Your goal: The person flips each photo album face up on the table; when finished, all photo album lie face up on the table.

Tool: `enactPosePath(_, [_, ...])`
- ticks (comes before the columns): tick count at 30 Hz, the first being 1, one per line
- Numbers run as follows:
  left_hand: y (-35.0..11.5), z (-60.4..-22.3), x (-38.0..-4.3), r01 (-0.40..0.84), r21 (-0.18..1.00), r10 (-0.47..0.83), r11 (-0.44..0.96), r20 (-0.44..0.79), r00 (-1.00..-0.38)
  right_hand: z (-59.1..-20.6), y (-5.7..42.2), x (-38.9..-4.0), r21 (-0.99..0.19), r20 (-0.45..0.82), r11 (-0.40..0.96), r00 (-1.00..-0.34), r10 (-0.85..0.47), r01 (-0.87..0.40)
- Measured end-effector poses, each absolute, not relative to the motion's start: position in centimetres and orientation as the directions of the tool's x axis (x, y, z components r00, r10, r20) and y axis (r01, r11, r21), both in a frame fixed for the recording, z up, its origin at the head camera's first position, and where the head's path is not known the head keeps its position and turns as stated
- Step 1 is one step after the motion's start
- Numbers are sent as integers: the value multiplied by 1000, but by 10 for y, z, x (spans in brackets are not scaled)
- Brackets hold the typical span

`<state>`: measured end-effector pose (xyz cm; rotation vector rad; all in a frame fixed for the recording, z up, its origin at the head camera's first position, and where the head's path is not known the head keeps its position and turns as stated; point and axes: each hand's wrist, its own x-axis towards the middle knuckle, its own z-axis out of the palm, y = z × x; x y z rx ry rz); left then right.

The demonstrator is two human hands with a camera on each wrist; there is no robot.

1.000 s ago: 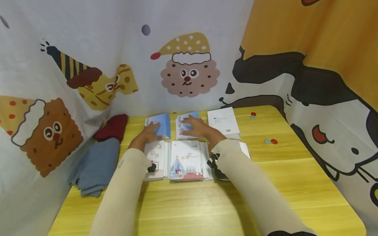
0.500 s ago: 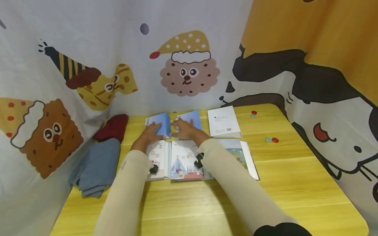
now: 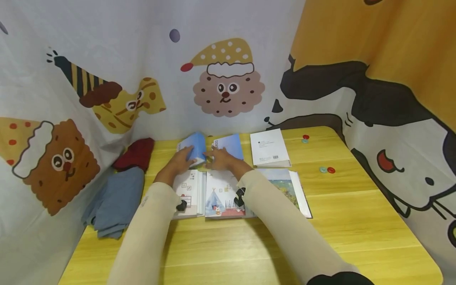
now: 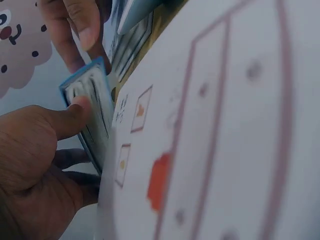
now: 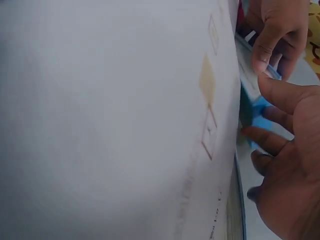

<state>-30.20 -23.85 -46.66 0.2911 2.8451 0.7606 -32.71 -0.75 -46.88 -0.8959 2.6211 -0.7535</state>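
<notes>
My left hand [image 3: 179, 160] grips a blue book [image 3: 197, 146] in the back row, its thumb on the page edges in the left wrist view. The book is tilted up, its spine facing right. My right hand [image 5: 295, 145] reaches in from the right, its fingers at the blue spine and its thumb near the book's corner. Under the right hand in the head view lies a second blue book [image 3: 231, 144], partly covered. In front are a white book with small framed drawings [image 3: 190, 184], a white book with a blue tent [image 3: 217, 200] and a landscape-covered book [image 3: 286, 186].
A white book [image 3: 270, 146] lies back right. Red and teal buttons [image 3: 327, 170] lie in pairs on the yellow table [image 3: 228, 249]. Folded grey-blue cloth [image 3: 117, 202] and a dark red cloth [image 3: 137, 154] sit at the left. A printed curtain [image 3: 149, 51] hangs behind.
My right hand has moved left from the second blue book to the first one's spine. The first blue book has tilted up in the left hand.
</notes>
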Motion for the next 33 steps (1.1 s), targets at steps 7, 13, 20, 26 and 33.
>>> enactPosePath(7, [-242,-460,-295,136,669,230,731,-53,-972,-460,-3,-322,-638,33,566,-753,-657,-522])
enactPosePath(13, [-242,-458,-292,156,727,221,669,5,-975,-451,-1,-318,-673,45,538,-753,-656,-508])
enactPosePath(20, [-246,-463,-293,110,767,159,632,11,-987,-455,-8,-315,-673,45,513,-721,-691,-534])
enactPosePath(26, [-251,-460,-291,-3,766,82,643,-72,-994,-456,-13,-311,-579,-34,592,-709,-704,-560])
enactPosePath(33, [-256,-464,-291,-73,737,14,672,-111,-994,-461,-16,-312,-469,-124,714,-761,-637,-521])
